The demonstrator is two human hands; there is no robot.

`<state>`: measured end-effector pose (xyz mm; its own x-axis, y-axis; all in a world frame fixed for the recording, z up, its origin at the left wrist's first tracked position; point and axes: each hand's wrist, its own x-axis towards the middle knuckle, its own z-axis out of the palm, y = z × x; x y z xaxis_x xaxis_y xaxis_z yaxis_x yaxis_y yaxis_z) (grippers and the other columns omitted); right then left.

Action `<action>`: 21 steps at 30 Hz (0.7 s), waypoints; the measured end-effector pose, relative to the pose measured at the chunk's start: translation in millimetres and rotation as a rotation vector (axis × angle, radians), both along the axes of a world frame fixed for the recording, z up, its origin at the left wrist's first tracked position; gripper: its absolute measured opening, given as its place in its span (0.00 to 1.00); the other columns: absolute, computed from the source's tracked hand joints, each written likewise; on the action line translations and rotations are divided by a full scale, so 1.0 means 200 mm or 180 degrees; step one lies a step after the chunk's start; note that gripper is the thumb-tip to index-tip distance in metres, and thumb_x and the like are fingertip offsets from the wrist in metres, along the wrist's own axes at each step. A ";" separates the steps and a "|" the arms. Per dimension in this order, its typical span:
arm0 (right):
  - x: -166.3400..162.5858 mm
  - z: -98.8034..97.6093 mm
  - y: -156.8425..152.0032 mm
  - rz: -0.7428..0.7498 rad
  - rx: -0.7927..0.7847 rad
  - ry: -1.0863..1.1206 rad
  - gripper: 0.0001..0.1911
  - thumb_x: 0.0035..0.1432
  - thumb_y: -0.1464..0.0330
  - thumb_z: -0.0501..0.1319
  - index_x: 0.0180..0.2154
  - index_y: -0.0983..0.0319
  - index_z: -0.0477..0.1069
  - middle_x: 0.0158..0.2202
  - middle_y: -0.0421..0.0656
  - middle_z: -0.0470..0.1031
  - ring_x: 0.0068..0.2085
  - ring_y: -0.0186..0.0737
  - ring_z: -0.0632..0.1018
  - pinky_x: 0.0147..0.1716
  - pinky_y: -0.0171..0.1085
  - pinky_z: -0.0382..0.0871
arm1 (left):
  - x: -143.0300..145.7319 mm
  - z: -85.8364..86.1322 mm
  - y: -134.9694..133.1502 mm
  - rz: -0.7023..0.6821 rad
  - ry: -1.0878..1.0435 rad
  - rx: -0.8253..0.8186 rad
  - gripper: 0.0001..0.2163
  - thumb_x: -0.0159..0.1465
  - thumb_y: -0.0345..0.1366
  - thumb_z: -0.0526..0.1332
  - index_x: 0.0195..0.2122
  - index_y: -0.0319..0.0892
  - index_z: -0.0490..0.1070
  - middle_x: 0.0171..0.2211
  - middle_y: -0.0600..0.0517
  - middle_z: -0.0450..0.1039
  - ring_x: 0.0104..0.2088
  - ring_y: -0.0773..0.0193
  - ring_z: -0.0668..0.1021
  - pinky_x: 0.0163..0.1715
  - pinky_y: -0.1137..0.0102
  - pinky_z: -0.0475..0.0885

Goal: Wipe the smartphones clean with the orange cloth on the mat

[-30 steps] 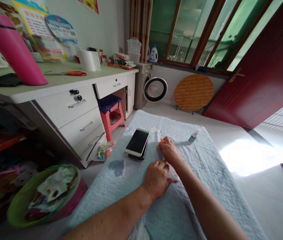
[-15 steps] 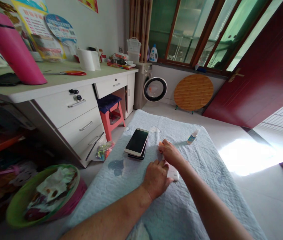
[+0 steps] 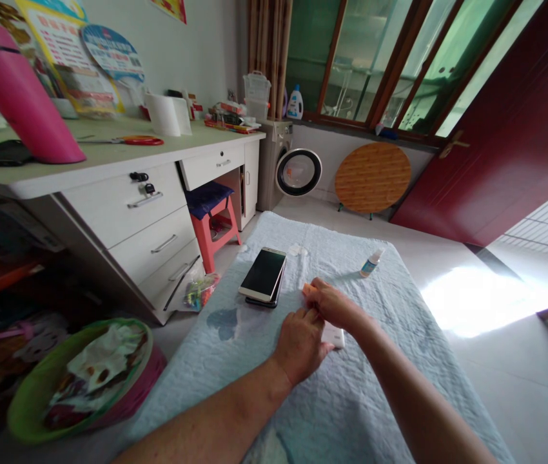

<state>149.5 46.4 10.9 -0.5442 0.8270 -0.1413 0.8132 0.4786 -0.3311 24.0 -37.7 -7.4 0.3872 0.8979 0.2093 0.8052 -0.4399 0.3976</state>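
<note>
A white phone [image 3: 334, 336] lies on the pale blue quilted cloth, mostly hidden under my hands. My left hand [image 3: 302, 340] grips it along the left side, thumb at the near edge. Over its far end, my right hand [image 3: 331, 303] is closed around a small orange piece of cloth or sponge [image 3: 309, 290]. The knuckles of both hands nearly meet. To the left, a gold-framed phone [image 3: 264, 274] rests screen up on a dark phone [image 3: 262, 303]. A small spray bottle [image 3: 371, 263] stands beyond my right hand.
The quilted cloth [image 3: 235, 361] covers the surface before me. At left are a white desk [image 3: 124, 212], a red stool [image 3: 216, 232] and a green-rimmed basket [image 3: 27, 403] with crumpled waste. A washing machine with its door [image 3: 299, 173] open and a round wooden tabletop [image 3: 373, 177] stand behind.
My right hand has drawn slightly nearer to me, bringing the orange piece along the far end of the white phone. My left hand stays on the phone. The view has shifted slightly.
</note>
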 end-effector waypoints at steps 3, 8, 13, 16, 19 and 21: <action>0.00 -0.01 0.00 -0.0086 0.0112 -0.0053 0.11 0.60 0.69 0.54 0.31 0.61 0.74 0.37 0.41 0.67 0.35 0.34 0.65 0.33 0.31 0.57 | 0.00 0.00 0.00 -0.0005 0.0022 0.0011 0.23 0.56 0.45 0.68 0.50 0.43 0.69 0.46 0.47 0.72 0.45 0.51 0.73 0.43 0.60 0.70; 0.00 -0.01 0.02 0.0203 0.0417 -0.0285 0.09 0.58 0.70 0.57 0.29 0.61 0.75 0.40 0.44 0.66 0.41 0.38 0.65 0.39 0.33 0.59 | -0.01 0.01 -0.01 0.0015 0.0130 -0.0010 0.21 0.57 0.47 0.66 0.48 0.42 0.70 0.45 0.47 0.72 0.43 0.52 0.72 0.42 0.60 0.70; -0.01 -0.03 0.06 0.0046 0.0632 -0.0179 0.11 0.59 0.72 0.55 0.30 0.62 0.76 0.39 0.44 0.64 0.39 0.37 0.65 0.40 0.33 0.59 | 0.00 0.01 0.00 0.0017 0.0115 -0.0019 0.18 0.58 0.47 0.65 0.45 0.42 0.71 0.44 0.47 0.73 0.43 0.52 0.73 0.43 0.60 0.69; 0.00 -0.05 0.08 -0.0047 0.0706 -0.0084 0.13 0.61 0.72 0.53 0.32 0.62 0.76 0.39 0.45 0.64 0.39 0.38 0.64 0.40 0.33 0.59 | 0.00 0.00 0.00 -0.0012 0.0111 -0.0003 0.18 0.58 0.46 0.65 0.45 0.42 0.71 0.45 0.47 0.73 0.44 0.52 0.73 0.45 0.60 0.68; -0.01 -0.05 0.11 -0.0154 0.0751 -0.0124 0.13 0.61 0.73 0.52 0.33 0.63 0.76 0.39 0.46 0.64 0.39 0.39 0.64 0.40 0.34 0.58 | -0.01 -0.01 0.00 -0.0045 0.0128 -0.0001 0.18 0.58 0.46 0.65 0.45 0.41 0.71 0.47 0.47 0.73 0.45 0.52 0.73 0.46 0.59 0.68; -0.01 -0.05 0.12 -0.0213 0.0779 -0.0183 0.14 0.60 0.74 0.52 0.33 0.63 0.76 0.40 0.46 0.64 0.39 0.39 0.64 0.41 0.34 0.58 | -0.01 0.00 0.00 -0.0054 0.0131 -0.0003 0.18 0.59 0.47 0.65 0.45 0.41 0.70 0.47 0.46 0.72 0.45 0.52 0.73 0.47 0.60 0.68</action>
